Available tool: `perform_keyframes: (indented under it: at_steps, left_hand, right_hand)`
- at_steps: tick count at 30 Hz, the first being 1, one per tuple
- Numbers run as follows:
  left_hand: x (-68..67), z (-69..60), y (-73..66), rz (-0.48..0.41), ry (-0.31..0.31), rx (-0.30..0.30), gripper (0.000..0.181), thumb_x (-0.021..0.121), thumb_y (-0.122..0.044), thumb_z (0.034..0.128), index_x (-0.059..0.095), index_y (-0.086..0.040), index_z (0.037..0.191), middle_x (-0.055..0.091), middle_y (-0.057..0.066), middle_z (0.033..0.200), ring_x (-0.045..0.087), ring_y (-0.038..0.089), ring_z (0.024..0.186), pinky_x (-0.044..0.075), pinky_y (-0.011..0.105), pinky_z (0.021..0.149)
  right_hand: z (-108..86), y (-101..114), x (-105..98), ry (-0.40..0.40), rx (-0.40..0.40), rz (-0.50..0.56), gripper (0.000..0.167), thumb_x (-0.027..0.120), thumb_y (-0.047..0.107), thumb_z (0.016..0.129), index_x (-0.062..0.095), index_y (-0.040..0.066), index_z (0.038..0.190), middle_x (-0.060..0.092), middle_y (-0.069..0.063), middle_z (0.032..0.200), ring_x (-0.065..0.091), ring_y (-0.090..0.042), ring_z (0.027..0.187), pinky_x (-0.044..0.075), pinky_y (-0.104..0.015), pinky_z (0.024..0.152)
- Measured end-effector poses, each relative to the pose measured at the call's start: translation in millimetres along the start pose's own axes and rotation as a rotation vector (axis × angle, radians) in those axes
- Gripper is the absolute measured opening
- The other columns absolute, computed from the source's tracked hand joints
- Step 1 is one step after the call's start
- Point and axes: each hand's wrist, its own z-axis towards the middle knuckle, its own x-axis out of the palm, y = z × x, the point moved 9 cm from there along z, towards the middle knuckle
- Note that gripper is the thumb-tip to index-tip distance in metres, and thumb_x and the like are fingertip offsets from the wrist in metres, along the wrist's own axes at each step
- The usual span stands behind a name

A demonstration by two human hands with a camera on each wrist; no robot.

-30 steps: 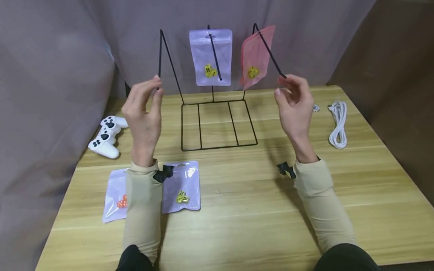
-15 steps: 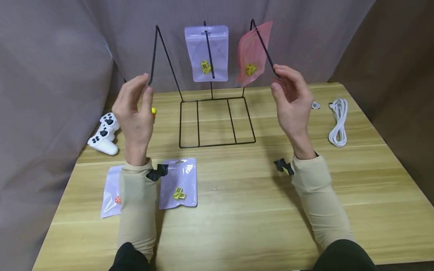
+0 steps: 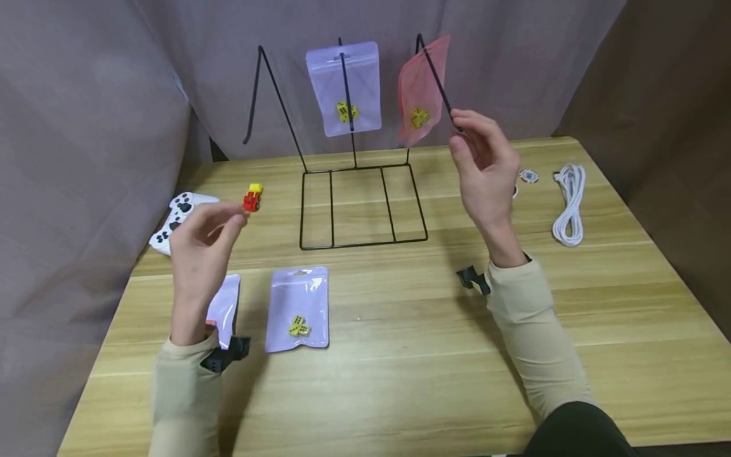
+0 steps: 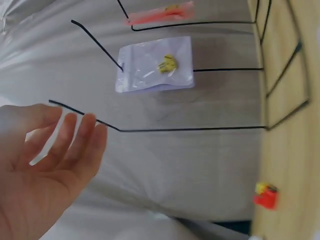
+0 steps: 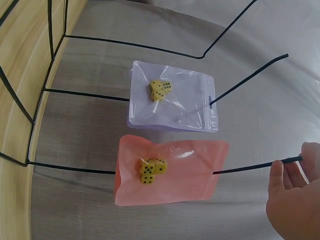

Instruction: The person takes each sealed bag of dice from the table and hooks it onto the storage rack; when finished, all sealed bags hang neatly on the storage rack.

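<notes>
Black wire rack [image 3: 363,244] pinched at one tip

The right hand [image 3: 488,176] pinches the free end of the rack's right prong [image 5: 245,168] between thumb and fingers, its grip firmly on the wire. The left hand [image 3: 202,260] is apart from the rack's left prong [image 3: 253,95], its grip relaxed, fingers loosely bent and holding nothing.

On the pinched prong hangs a translucent red plastic pouch [image 3: 417,89] with yellow dice [image 5: 150,169] inside. Next to it, a translucent lavender plastic pouch [image 3: 365,82], also with yellow dice, hangs on the middle prong [image 5: 240,83]. The rack's rectangular base rests on a pale wood-grain surface [image 3: 428,362].

Nearer the wearer, a second lavender pouch [image 3: 285,301] lies flat, yellow dice showing through; left of it, a third lavender pouch [image 3: 225,301] is partly hidden by the left wrist. Beyond the left hand lie a white game controller [image 3: 174,219], partly covered, and a small red-and-yellow toy [image 3: 252,198]. To the right are a white-and-dark disc [image 3: 528,176] and a coiled white cable [image 3: 569,206]. Grey fabric [image 3: 114,76] hangs behind.
</notes>
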Motion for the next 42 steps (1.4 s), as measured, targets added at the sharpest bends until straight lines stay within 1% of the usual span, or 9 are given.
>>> perform_keyframes:
  at_steps: [4,10,14,17,22,24,27,31,42]
  left_hand:
    - [-15.5,-26.3,24.2,0.069,0.051,-0.124,0.014,0.063,0.007,0.0865,0.066,0.009,0.1,0.067,0.007,0.092,0.065,0.009,0.085,0.055,0.02,0.08]
    - [-51.8,-59.6,51.0,0.267,0.08,-0.227,0.018,0.065,0.008,0.0847,0.066,0.007,0.103,0.064,-0.011,0.089,0.061,0.0,0.085,0.051,0.01,0.078]
    - [-74.0,-80.8,70.3,0.409,0.154,-0.293,0.023,0.067,0.005,0.0847,0.064,0.006,0.108,0.064,-0.005,0.095,0.058,-0.005,0.086,0.048,0.005,0.076]
    - [-86.8,-94.0,83.1,0.51,0.233,-0.338,0.028,0.067,0.001,0.0855,0.061,0.006,0.112,0.064,0.012,0.104,0.061,0.008,0.092,0.048,0.005,0.076]
    - [-97.1,-112.2,107.2,0.617,0.405,-0.459,0.048,0.067,-0.006,0.0867,0.046,0.011,0.126,0.048,0.035,0.122,0.05,0.05,0.107,0.051,0.047,0.09]
    - [-98.6,-117.8,117.0,0.653,0.464,-0.518,0.056,0.068,-0.008,0.0854,0.04,0.012,0.129,0.041,0.039,0.126,0.043,0.055,0.111,0.041,0.063,0.092]
    - [-99.4,-122.5,128.4,0.707,0.53,-0.586,0.068,0.072,-0.013,0.0815,0.035,0.015,0.132,0.034,0.045,0.127,0.035,0.059,0.113,0.033,0.068,0.095]
    - [-100.3,-124.7,135.4,0.752,0.554,-0.641,0.08,0.075,-0.019,0.078,0.03,0.016,0.134,0.032,0.046,0.125,0.032,0.059,0.112,0.03,0.069,0.095]
    - [-102.7,-123.4,133.1,0.677,0.482,-0.686,0.063,0.072,-0.005,0.079,0.039,0.014,0.129,0.042,0.044,0.121,0.052,0.049,0.102,0.051,0.05,0.081]
  right_hand:
    - [1.2,0.8,1.8,0.003,-0.001,-0.006,0.02,0.055,-0.018,0.085,0.061,-0.014,0.104,0.062,-0.02,0.112,0.059,-0.03,0.106,0.047,-0.045,0.098]
    - [0.6,1.0,2.3,0.014,0.004,-0.047,0.02,0.055,-0.017,0.086,0.06,-0.014,0.105,0.062,-0.019,0.112,0.058,-0.031,0.107,0.047,-0.045,0.098]
    - [0.2,1.4,2.5,0.027,0.0,-0.065,0.021,0.054,-0.018,0.086,0.06,-0.015,0.106,0.062,-0.019,0.113,0.059,-0.029,0.106,0.048,-0.042,0.097]
    - [0.1,1.1,2.9,0.035,-0.002,-0.055,0.021,0.054,-0.018,0.086,0.06,-0.015,0.105,0.062,-0.02,0.113,0.059,-0.028,0.106,0.048,-0.041,0.097]
    - [-1.2,0.2,3.1,0.045,-0.002,-0.061,0.02,0.053,-0.018,0.086,0.058,-0.018,0.105,0.062,-0.02,0.113,0.057,-0.035,0.107,0.047,-0.043,0.098]
    - [-1.7,0.2,3.2,0.051,-0.003,-0.073,0.02,0.053,-0.019,0.086,0.058,-0.019,0.105,0.061,-0.021,0.114,0.057,-0.036,0.106,0.047,-0.044,0.098]
    - [-2.2,0.7,3.0,0.061,-0.007,-0.088,0.02,0.052,-0.019,0.087,0.056,-0.02,0.106,0.061,-0.022,0.114,0.057,-0.035,0.107,0.047,-0.045,0.099]
    - [-2.3,1.3,2.2,0.064,-0.007,-0.095,0.019,0.052,-0.019,0.087,0.056,-0.021,0.106,0.061,-0.022,0.115,0.058,-0.032,0.108,0.046,-0.044,0.099]
    - [0.9,3.4,1.6,0.052,-0.008,-0.065,0.019,0.054,-0.017,0.087,0.057,-0.019,0.106,0.061,-0.021,0.114,0.058,-0.03,0.108,0.046,-0.044,0.1]
